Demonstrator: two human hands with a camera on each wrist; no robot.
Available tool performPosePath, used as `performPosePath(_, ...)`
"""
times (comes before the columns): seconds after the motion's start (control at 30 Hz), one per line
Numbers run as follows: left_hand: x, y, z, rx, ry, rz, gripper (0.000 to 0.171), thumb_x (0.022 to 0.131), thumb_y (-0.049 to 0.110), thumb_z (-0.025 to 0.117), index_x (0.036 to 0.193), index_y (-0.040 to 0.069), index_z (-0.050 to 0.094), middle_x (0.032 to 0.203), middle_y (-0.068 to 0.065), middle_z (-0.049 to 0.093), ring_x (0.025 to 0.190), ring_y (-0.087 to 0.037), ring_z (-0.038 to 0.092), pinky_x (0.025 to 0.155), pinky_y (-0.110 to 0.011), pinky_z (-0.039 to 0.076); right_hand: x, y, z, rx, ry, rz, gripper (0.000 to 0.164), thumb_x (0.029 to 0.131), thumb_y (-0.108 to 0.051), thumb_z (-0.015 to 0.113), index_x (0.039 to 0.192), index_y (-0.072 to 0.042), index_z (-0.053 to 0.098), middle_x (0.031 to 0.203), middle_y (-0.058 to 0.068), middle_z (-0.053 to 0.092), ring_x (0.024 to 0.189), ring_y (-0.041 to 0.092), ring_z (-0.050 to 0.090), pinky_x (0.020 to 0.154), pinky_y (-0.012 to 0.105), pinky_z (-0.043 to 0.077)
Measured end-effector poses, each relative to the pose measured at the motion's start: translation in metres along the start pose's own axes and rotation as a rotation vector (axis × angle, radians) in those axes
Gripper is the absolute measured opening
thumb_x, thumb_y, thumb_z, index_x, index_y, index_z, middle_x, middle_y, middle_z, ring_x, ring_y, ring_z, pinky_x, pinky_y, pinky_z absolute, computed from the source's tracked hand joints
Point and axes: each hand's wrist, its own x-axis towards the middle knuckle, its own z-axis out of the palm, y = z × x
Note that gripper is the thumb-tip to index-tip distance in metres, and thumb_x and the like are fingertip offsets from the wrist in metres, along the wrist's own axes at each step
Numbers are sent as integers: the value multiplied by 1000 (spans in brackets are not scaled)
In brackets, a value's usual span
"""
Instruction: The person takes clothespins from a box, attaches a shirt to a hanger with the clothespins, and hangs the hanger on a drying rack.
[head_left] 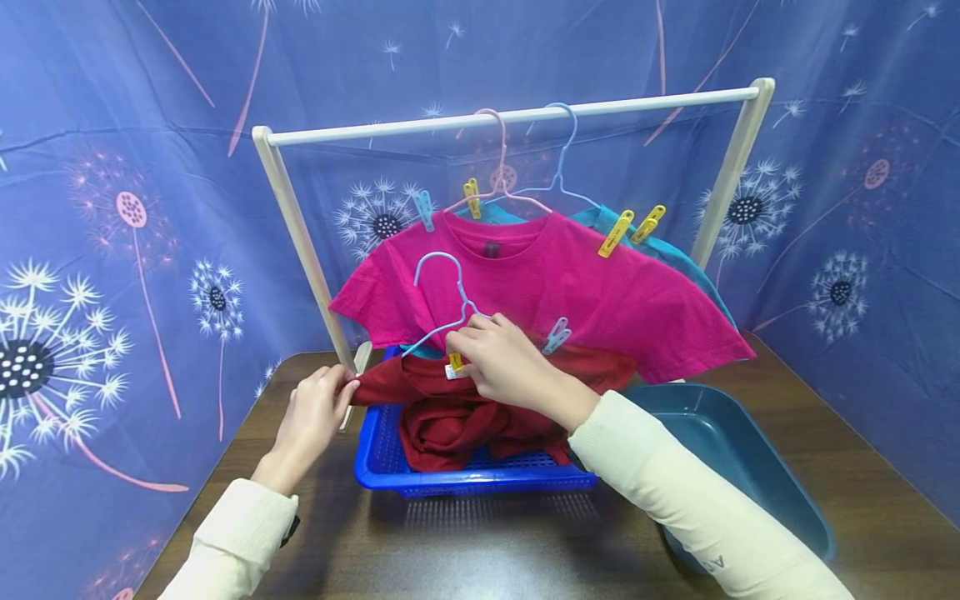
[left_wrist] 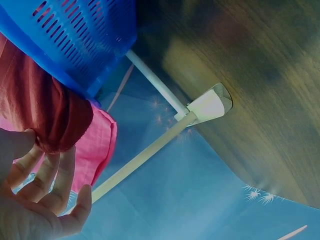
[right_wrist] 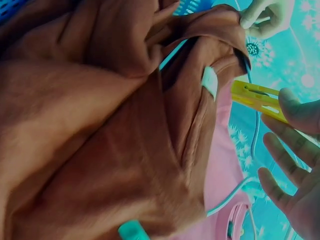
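A red T-shirt hangs on a light blue hanger, its lower part bunched in the blue basket. My left hand pinches the shirt's sleeve edge between thumb and fingers, seen close up in the left wrist view beside the red cloth. In my right hand is a yellow clothespin, held by thumb and forefinger near the collar with its white label. A light blue clothespin sits on the shirt's other shoulder.
Behind, a rack with a white rail carries a pink T-shirt on a pink hanger and a teal shirt, both with clothespins. A dark teal tray stands at the right of the wooden table.
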Motion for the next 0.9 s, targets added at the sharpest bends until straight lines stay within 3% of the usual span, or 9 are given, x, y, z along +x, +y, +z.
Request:
performPosePath(0.2,0,0,0,1,1,2,7,83,10,65,82,5,61,73,-10,62,66,-32,63,59,-47,47,17,-10,7,-1,-16,5,24,71,-14,72,85,-15,52,85,-4,65,83,13,51,67,30,39)
performPosePath(0.5,-1,1,-1,-1,1,-2,6,82,9,65,81,4,61,72,-10,62,66,-30,62,58,-46,46,50,-25,14,-36,-30,-12,23,71,-15,71,81,-15,51,76,-5,59,81,13,50,62,26,35)
performPosePath(0.9,0,1,-1,1,9,14,7,82,9,66,81,5,60,71,-9,61,64,-28,62,57,-44,46,80,-34,26,-31,-65,10,19,75,-18,70,88,-17,56,80,-4,62,82,14,49,62,24,38)
